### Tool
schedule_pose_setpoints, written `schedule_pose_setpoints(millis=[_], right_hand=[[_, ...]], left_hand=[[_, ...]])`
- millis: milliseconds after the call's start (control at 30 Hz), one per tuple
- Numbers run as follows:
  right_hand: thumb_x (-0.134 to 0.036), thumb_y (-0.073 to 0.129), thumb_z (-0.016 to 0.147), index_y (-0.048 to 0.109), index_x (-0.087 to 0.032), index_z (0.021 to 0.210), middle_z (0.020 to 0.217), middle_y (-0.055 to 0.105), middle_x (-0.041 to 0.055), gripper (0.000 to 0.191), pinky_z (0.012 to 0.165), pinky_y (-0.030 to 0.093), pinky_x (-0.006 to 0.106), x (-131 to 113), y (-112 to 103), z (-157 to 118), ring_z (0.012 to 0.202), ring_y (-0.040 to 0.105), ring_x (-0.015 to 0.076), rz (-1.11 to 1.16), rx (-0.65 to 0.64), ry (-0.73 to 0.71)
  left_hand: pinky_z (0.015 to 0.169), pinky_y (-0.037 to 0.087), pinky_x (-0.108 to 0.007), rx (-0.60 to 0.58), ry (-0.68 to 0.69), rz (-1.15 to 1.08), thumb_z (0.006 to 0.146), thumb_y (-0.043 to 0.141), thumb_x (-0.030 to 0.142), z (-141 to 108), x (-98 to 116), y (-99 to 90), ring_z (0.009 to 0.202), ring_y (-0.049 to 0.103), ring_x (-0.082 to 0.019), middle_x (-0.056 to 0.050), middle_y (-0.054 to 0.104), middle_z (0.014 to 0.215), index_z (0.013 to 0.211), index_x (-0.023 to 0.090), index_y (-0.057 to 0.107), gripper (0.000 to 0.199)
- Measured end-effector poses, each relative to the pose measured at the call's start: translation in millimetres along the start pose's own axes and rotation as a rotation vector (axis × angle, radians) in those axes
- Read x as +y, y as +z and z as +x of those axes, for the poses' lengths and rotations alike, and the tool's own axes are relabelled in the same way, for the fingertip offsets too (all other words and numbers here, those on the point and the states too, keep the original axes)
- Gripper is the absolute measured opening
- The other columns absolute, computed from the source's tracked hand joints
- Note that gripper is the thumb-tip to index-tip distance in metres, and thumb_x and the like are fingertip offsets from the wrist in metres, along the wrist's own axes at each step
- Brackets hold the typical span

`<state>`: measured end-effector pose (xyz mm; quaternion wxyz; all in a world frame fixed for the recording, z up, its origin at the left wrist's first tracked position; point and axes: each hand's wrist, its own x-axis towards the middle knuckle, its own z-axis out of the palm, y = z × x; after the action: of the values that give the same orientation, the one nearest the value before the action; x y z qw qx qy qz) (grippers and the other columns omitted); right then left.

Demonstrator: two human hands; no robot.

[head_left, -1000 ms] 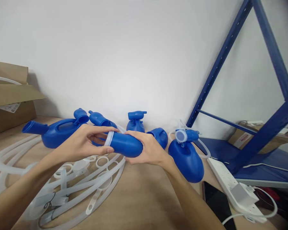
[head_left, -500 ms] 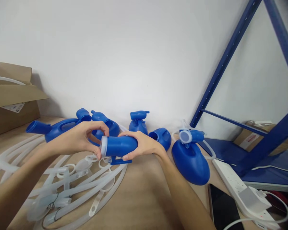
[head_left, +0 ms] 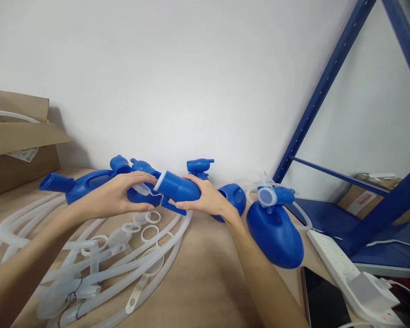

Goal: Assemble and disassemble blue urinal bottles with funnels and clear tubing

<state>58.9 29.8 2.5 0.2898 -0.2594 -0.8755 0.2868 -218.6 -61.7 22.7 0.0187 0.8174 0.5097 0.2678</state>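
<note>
A blue plastic spout [head_left: 181, 187] with a side hook and a whitish ring [head_left: 160, 181] round its mouth is gripped in my right hand [head_left: 210, 198], tilted with the mouth up and left. My left hand [head_left: 123, 193] is beside the mouth, thumb and fingers apart. A translucent lid [head_left: 141, 188] shows in the gap between them, seemingly joined to the ring by a thin strap. Whether the left fingertips touch the ring, I cannot tell. Below lie clear tubes [head_left: 136, 263] and loose translucent rings [head_left: 150, 233].
Several blue bottles stand along the wall, including a large one [head_left: 275, 234] on the right with a spout piece on top. A phone [head_left: 324, 298] and a white power strip [head_left: 348, 273] lie at the right. A cardboard box [head_left: 23, 136] stands left; blue shelf posts [head_left: 323, 95] rise right.
The spout has tilted, its mouth rising and swinging slightly right. My left hand's fingers have come off the ring, and the translucent lid now shows beside it.
</note>
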Motion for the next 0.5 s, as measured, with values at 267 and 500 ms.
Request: schedule_pose_setpoints(millis=[267,500], right_hand=[[-0.056,0.086,0.074,0.058,-0.028,0.139,0.127,0.072,0.0054,0.076,0.098,0.054,0.042,-1.8,35.2,8.5,0.112,0.071,0.0259,0.014,0.061,0.049],[-0.054,0.086,0.074,0.056,-0.03,0.143,0.135,0.068,0.0059,0.079,0.104,0.051,0.043,1.6,31.7,7.9,0.119,0.067,0.0273,-0.02,0.01,-0.019]], left_hand=[[0.118,0.032,-0.057,0.033,-0.009,0.138,0.089,0.055,0.075,4.0,-10.0,13.3,0.112,0.065,-0.031,-0.009,0.069,0.123,0.101,0.023,0.077,0.057],[0.07,0.046,-0.029,0.019,-0.076,-0.165,0.09,0.067,0.057,1.5,-5.5,6.1,0.078,0.061,-0.019,-0.003,0.069,0.085,0.088,0.019,0.069,0.038]])
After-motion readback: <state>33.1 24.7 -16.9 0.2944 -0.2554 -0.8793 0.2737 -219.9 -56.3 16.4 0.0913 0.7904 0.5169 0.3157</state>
